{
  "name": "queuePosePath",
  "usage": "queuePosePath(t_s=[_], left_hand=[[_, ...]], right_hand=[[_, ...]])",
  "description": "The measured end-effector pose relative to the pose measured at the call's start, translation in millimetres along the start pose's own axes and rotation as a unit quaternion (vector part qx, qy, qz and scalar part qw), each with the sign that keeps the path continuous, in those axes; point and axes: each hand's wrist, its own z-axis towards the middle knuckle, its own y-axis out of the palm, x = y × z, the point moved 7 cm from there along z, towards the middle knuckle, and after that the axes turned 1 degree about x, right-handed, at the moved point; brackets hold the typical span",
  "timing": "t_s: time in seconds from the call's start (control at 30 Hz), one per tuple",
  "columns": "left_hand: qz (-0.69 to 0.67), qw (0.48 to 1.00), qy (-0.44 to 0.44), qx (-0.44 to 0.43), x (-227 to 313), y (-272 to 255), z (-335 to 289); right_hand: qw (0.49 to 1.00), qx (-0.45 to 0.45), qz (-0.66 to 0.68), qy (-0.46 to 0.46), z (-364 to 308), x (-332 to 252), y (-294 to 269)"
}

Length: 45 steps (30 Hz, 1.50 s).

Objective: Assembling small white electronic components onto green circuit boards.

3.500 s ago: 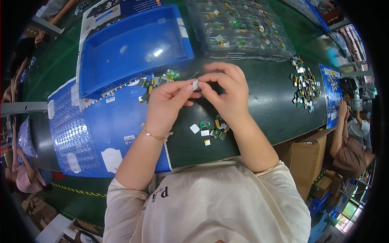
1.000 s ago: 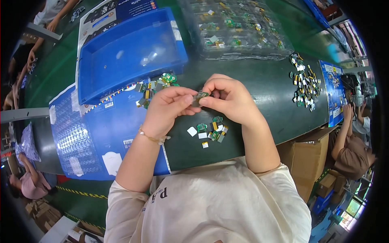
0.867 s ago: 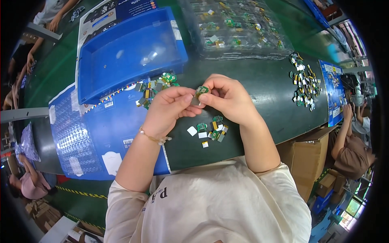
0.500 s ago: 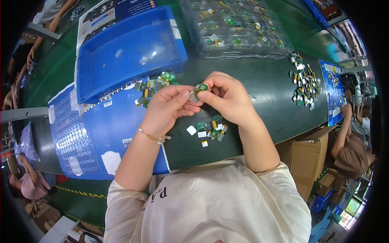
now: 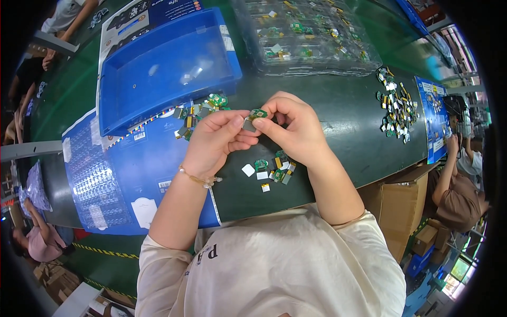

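While both hands meet over the dark green table in the head view, the left hand pinches a flat grey piece between thumb and forefinger. The right hand is clamped, thumb against fingers, on the right side of a small green circuit board. The board lies directly against the grey piece, between the two sets of fingertips and raised above the table; whether the two parts are joined cannot be determined. A beaded bracelet encircles the left wrist.

Below the hands, toward the near table edge, lies a small group of parts: green boards and pieces with yellow sections. A white square is located at its left. Beyond the left hand, a denser heap of parts sits beside a blue bin. Clear plastic trays, stacked and loaded with similar parts, stand beyond the right hand. A third heap is positioned well apart at the right. At the left, a clear moulded sheet rests on blue printed card.
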Motion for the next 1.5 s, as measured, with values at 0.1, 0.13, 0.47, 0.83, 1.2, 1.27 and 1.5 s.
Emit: queuePosePath(t_s=[0.1, 0.13, 0.47, 0.83, 1.2, 1.27, 1.5], left_hand=[[-0.006, 1.000, 0.009, 0.006, -0.7, -1.1, 0.4], [-0.008, 1.000, 0.012, 0.011, -0.9, -1.9, 0.4], [-0.021, 0.999, 0.020, 0.046, -2.7, -3.3, 0.5], [-0.007, 0.997, 0.020, 0.070, -7.4, -5.1, 1.1], [0.096, 0.981, 0.159, 0.056, 10.2, 4.1, -6.0], [0.105, 0.978, 0.171, 0.058, 10.2, 2.6, -7.7], [0.175, 0.973, 0.119, 0.094, 12.7, 2.5, -7.3]], right_hand=[[1.000, 0.012, -0.011, -0.007, 0.3, -1.8, 0.1], [1.000, 0.019, -0.020, -0.009, 0.1, -3.0, 0.1], [0.998, 0.057, -0.034, -0.016, -1.4, -5.9, 1.8], [0.994, 0.071, -0.072, -0.047, -1.8, -10.5, 3.0], [0.999, 0.038, -0.021, -0.024, 0.1, 4.4, 5.5], [0.993, 0.037, 0.106, 0.044, 1.0, 9.3, 9.2], [0.998, 0.052, 0.006, 0.017, 0.6, 5.6, 6.9]])
